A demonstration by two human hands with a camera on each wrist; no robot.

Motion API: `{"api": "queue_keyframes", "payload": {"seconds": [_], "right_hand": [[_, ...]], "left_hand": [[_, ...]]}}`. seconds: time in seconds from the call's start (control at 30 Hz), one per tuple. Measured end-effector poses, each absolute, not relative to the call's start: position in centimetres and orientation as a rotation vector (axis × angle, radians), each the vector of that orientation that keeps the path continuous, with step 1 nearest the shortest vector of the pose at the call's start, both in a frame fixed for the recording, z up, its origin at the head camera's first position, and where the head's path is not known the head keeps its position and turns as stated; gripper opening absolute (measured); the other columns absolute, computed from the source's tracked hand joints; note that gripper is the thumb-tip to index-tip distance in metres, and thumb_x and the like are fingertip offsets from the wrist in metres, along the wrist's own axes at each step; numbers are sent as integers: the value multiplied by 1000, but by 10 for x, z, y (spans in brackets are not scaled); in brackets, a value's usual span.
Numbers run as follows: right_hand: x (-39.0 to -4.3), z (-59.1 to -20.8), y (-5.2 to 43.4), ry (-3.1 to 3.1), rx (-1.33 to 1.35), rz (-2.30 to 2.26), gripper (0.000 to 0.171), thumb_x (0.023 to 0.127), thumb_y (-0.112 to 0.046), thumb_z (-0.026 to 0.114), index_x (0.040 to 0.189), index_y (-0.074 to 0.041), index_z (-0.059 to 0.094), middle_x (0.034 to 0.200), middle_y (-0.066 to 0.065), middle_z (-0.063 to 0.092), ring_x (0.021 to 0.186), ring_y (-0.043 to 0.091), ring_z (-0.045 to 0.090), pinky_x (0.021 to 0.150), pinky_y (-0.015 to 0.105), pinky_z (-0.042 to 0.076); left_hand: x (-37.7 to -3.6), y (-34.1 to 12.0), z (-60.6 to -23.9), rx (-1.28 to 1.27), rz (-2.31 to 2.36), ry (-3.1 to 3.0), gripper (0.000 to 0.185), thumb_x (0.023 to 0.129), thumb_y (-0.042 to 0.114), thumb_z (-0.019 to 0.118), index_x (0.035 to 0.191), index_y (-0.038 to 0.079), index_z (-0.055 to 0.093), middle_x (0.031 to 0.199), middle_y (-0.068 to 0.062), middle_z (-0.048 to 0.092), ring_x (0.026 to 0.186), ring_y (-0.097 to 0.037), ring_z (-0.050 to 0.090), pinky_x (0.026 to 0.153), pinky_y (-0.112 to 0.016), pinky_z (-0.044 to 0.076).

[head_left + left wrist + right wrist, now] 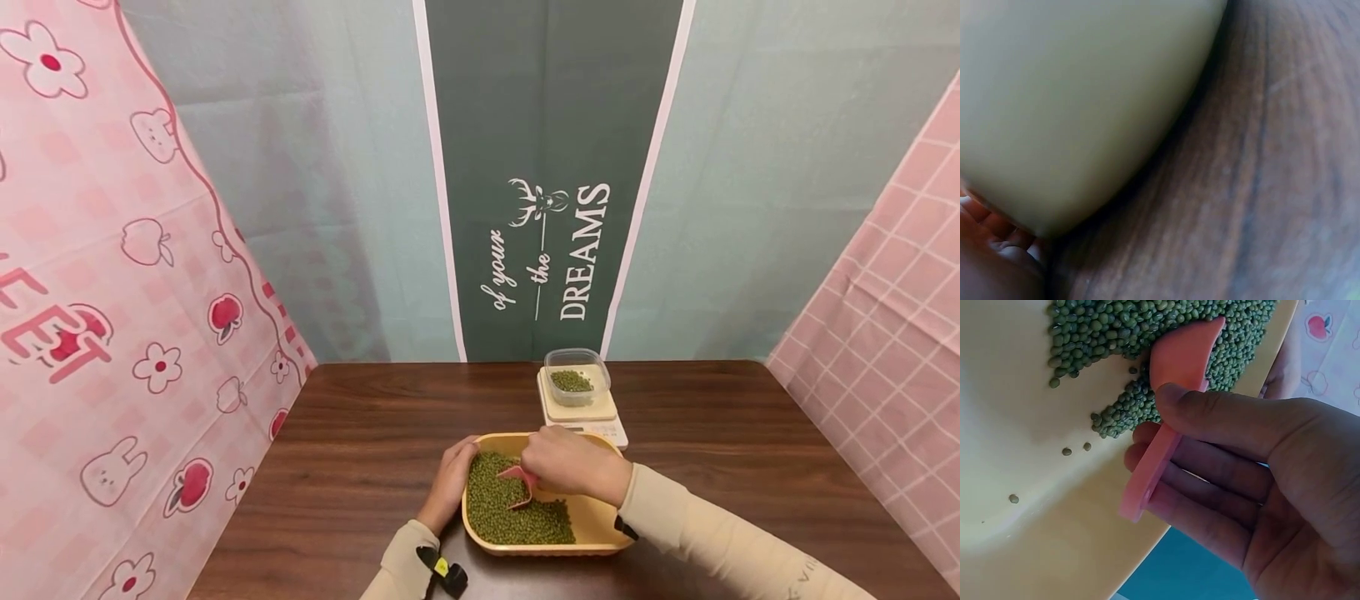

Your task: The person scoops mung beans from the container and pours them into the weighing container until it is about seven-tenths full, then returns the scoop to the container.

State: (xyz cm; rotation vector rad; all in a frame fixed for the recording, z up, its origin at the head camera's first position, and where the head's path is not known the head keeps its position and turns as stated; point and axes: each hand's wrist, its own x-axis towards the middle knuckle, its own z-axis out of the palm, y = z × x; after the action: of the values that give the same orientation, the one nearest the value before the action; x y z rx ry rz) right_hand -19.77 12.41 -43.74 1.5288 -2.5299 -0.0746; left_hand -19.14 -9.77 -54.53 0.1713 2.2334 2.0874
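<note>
A person draws a pink scoop (528, 489) into green beans (495, 504) heaped along the left and near sides of a yellow tray (600, 518) on a wooden table (360, 467). Good scooping here would seem to call for a low, slightly tipped entry into the deeper left side, then a level lift, so loose beans do not roll over the lip; a steady tray should help. The right hand (572, 463) grasps the scoop by its handle, thumb pressed on top near the bowl and fingers bent in beneath, with little gap to spare. The left hand (448, 477) rests against the tray's outer left wall at the rim; whether its fingers hook round the edge cannot be told. How full the scoop is remains unclear. Beyond the tray, a clear tub (576, 399) with a small heap of beans sits on a white scale (611, 435), close enough, it appears, for a short carry.
</note>
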Motion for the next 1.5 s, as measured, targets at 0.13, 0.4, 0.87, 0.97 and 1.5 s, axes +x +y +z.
{"api": "queue_keyframes", "payload": {"seconds": [0.13, 0.4, 0.87, 0.97, 1.5], "right_hand": [[-196, -439, 125, -2527, 1547, -81, 36, 68, -10, 82, 55, -26, 52, 52, -14, 41, 50, 3, 28, 48, 18, 27], [-197, -442, 131, -2555, 1569, -7, 31, 73, -10, 83, 60, -25, 59, 55, -14, 52, 51, 1, 33, 48, 17, 33], [-201, -443, 142, -2654, 1561, 138, 31, 72, -1, 79, 60, -23, 61, 56, -15, 55, 52, -2, 32, 51, 15, 32], [-202, -442, 145, -2656, 1556, 146, 30, 76, -2, 81, 62, -24, 65, 58, -15, 57, 53, -3, 35, 53, 14, 34], [-209, -428, 159, -2675, 1517, 171, 30, 82, -15, 88, 67, -24, 64, 57, -17, 44, 54, -2, 34, 53, 17, 32]], "left_hand": [[-190, -97, -546, 170, 2088, 2236, 38, 110, 16, 43, 130, 1, 72, 123, -20, 73, 108, -18, 66, 92, -24, 51], [-188, -97, -547, 173, 2102, 2211, 39, 109, 16, 42, 131, -1, 71, 123, -22, 73, 107, -18, 67, 91, -24, 53], [-187, -97, -546, 183, 2127, 2192, 41, 109, 16, 42, 132, -5, 68, 123, -25, 72, 103, -15, 68, 88, -26, 55], [-187, -98, -547, 192, 2122, 2198, 41, 109, 16, 41, 133, -6, 68, 124, -25, 71, 104, -15, 68, 89, -26, 55], [-193, -94, -548, 159, 2075, 2255, 40, 109, 17, 42, 133, -1, 70, 128, -20, 72, 115, -20, 66, 99, -27, 51]]}}
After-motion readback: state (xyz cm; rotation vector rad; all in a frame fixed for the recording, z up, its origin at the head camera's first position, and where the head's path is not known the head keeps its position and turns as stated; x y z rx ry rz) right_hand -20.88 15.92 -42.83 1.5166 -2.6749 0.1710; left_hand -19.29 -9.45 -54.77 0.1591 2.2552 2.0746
